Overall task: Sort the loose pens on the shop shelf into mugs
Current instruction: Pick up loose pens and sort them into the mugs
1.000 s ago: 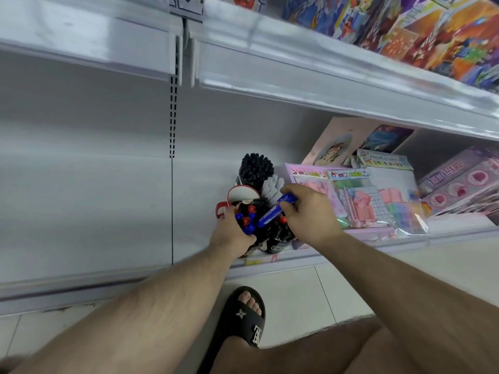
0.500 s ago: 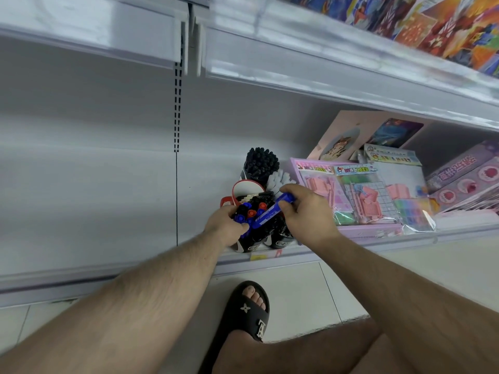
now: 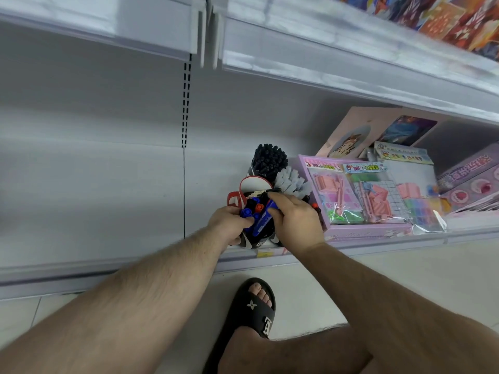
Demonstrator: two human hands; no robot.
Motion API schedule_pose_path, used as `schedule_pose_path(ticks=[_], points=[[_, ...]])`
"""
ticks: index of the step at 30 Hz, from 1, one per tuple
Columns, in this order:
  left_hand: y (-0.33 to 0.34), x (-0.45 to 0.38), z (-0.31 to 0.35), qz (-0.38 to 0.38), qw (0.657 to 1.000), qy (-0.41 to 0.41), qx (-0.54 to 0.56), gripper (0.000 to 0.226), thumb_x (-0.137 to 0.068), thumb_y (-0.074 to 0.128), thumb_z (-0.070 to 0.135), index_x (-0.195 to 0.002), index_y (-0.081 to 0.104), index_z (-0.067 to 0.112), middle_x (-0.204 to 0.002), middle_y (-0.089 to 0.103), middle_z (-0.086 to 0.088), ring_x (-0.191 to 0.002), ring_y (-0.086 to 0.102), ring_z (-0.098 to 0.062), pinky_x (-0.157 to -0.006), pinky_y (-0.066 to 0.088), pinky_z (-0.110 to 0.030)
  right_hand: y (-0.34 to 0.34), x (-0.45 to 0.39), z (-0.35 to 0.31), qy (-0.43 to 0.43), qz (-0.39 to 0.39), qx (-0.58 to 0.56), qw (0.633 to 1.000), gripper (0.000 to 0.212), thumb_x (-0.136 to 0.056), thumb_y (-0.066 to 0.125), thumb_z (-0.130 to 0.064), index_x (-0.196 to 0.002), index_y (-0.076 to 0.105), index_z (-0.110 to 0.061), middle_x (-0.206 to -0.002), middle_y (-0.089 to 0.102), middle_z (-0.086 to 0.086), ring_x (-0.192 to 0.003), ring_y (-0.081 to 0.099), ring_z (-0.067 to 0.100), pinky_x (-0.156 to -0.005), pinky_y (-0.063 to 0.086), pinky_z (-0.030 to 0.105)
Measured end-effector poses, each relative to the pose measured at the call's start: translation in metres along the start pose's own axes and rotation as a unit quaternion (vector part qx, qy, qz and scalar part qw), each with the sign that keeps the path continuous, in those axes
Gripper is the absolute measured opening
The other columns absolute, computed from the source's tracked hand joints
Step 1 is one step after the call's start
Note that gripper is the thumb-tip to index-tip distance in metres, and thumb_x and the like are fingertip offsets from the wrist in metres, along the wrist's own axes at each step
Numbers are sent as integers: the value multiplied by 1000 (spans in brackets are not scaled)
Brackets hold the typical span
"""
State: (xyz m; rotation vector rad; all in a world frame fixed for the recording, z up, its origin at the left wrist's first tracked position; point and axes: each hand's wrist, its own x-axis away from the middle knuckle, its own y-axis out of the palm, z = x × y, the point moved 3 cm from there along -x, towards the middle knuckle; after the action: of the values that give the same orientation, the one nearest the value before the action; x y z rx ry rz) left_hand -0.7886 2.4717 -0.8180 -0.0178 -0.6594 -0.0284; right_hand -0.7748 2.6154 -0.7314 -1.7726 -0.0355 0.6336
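A black mug (image 3: 253,240) at the front edge of the bottom shelf holds several markers with blue, red and black caps (image 3: 252,207). My left hand (image 3: 229,222) grips this mug from the left side. My right hand (image 3: 294,221) pinches a blue marker (image 3: 263,221) that lies slanted over the mug's mouth. Behind it stands a red and white mug (image 3: 237,197) with a few pens inside, then a mug of black-capped pens (image 3: 268,159) and a bunch of white-capped pens (image 3: 290,180).
Pink packaged toy sets (image 3: 359,195) fill the shelf right of the mugs. The white shelf (image 3: 108,190) stretches to the left. An upper shelf edge (image 3: 324,63) overhangs. My sandalled foot (image 3: 253,309) rests on the tiled floor below.
My right hand has slid left and down with the blue marker, so the marker now sits lower over the black mug. My left hand stays on the mug.
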Motion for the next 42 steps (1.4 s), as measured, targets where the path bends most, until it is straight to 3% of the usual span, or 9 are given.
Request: schedule_pose_path(ticks=[4,11,17,21,28,31,33,37,42], points=[[0,3,-2,-8,1000,3,-5,43,-87,72,21,-128,57,20,-110,62,-3,-94,61,-18,-71,56,-32,5,-3,-3,-4,53,46,997,31,-86,53,-23,-100,75,-6,-92,76,9,-75,72,28,-73,57,39],[0,3,-3,-9,1000,2,-16,40,-86,73,29,-121,55,24,-108,62,-2,-91,62,-17,-79,59,-36,10,17,2,5,97,15,995,30,-90,52,-23,-99,69,0,-92,68,16,-75,66,36,-67,56,41],[5,5,-9,-25,999,2,-22,34,-87,71,34,-115,53,25,-103,63,-1,-94,62,-18,-83,58,-41,18,26,1,69,93,-57,992,20,-80,75,1,-95,63,4,-93,63,20,-70,64,36,-54,55,37],[4,8,-10,-34,999,-3,-29,32,-88,69,36,-113,52,27,-102,66,-2,-91,66,-18,-84,58,-42,32,30,4,100,57,-51,992,23,-78,81,-6,-91,63,1,-90,64,16,-66,63,33,-51,53,36],[2,16,-8,-37,999,4,-28,33,-89,69,31,-115,50,25,-106,64,-3,-96,62,-19,-88,57,-42,46,38,1,78,43,59,994,30,-83,64,-22,-108,74,-7,-103,75,8,-97,69,32,-81,52,43],[2,20,-7,-40,999,7,-29,24,-88,71,23,-95,48,27,-101,62,-3,-100,62,-22,-90,56,-43,49,49,-3,70,15,90,993,39,-86,52,-23,-115,72,-7,-116,72,9,-113,63,32,-90,48,45],[3,23,-7,-41,998,14,-38,28,-89,70,18,-81,44,29,-90,60,0,-96,62,-21,-93,55,-45,55,60,-3,58,-48,130,989,38,-82,60,-20,-115,72,-8,-130,65,10,-121,57,34,-93,46,48],[4,26,-5,-33,995,43,-79,34,-86,71,13,-79,43,30,-85,58,2,-80,59,-11,-91,55,-41,61,64,-7,163,-147,155,963,52,-75,75,-23,-126,66,-14,-147,50,14,-133,46,40,-99,41,57],[-1,31,-3,-40,990,60,-118,32,-82,74,13,-98,49,26,-92,58,4,-87,60,-12,-78,51,-28,47,49,-13,172,-215,148,950,56,-94,51,-33,-148,42,-24,-165,13,9,-150,8,33,-115,13,53]])
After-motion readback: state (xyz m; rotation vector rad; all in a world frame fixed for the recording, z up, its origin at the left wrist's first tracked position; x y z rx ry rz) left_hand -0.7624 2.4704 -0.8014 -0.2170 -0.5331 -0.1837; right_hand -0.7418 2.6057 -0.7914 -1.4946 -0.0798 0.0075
